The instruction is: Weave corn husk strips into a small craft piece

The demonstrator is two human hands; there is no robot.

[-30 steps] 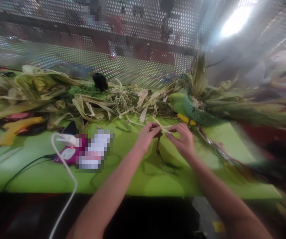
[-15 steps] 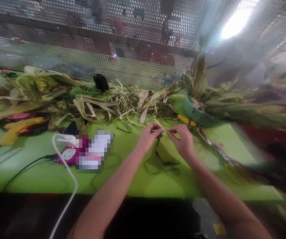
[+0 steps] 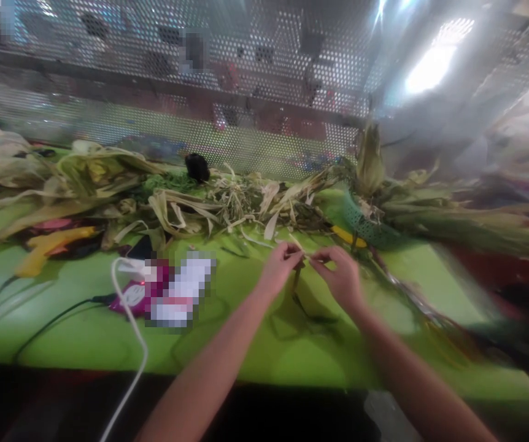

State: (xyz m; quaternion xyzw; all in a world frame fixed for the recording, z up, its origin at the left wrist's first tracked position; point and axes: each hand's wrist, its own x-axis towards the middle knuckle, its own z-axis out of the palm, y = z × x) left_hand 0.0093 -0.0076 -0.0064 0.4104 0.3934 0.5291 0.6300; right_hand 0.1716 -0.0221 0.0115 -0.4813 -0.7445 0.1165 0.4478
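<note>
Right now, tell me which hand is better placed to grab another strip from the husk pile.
Left, probably: the left hand sits just in front of the husk pile, while the right hand is nearer the green basket. Both pinch a thin strip.

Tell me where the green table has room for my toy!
Barest: the front strip of the green table, between the white cable and the arm of the left hand. A smaller patch lies right of the right hand, in front of the basket. Crowded: the husk pile along the back. Both hands pinch a husk strip.
</note>
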